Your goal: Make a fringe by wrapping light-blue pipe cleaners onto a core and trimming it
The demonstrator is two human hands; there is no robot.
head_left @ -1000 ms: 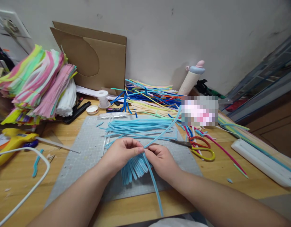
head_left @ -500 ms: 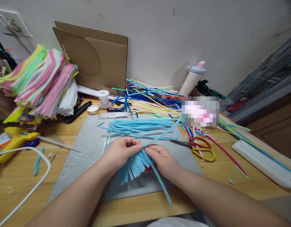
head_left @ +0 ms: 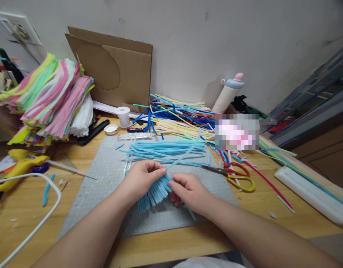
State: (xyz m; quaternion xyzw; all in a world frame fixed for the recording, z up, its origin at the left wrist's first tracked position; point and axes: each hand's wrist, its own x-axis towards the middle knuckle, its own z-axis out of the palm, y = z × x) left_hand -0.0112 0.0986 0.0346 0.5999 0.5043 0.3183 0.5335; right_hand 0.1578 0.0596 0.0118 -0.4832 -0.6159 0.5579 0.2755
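Note:
My left hand is closed, thumb and fingers pinching a fringe of light-blue pipe cleaners whose strands fan downward over the grey cutting mat. From the pinch, one long blue pipe cleaner slants up and to the right. My right hand is closed too, its thumb and fingertips at the fringe's right edge; a blue end pokes out below it. Its other fingers curl underneath and are partly hidden. Just beyond both hands lies a pile of loose light-blue pipe cleaners.
Scissors with red and yellow handles lie right of the mat. At the left are a yellow glue gun and bundled coloured pipe cleaners. Cardboard, a spool and a bottle stand behind. A white power strip lies right.
My right hand has curled and shifted slightly down at the fringe's edge. The strand end that stuck out toward me is now mostly hidden behind it. The long strand's upper end has swung left.

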